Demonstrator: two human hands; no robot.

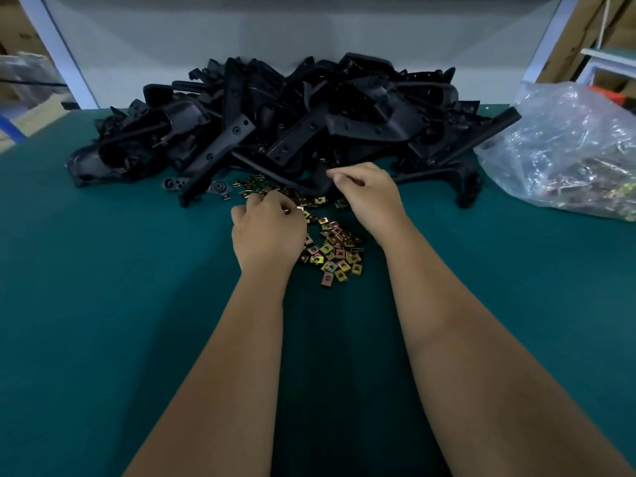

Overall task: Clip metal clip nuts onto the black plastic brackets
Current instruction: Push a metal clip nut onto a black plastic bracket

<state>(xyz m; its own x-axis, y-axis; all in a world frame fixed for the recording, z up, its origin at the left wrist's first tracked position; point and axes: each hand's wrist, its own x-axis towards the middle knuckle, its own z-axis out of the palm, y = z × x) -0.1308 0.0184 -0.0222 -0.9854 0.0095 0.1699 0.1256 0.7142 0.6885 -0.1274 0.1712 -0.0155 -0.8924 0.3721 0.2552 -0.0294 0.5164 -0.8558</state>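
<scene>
The left hand [266, 232] curls over the scattered clip nuts [335, 251] on the green worktop [103, 304], seemingly picking one, while the right hand [368, 194] pinches a black bracket [309, 182] at the pile's edge, which next needs pulling free.

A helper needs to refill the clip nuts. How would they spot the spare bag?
On the green table, look right of the black bracket pile. The plastic bag lies at the right edge: the only clear, crinkled thing there.
</scene>
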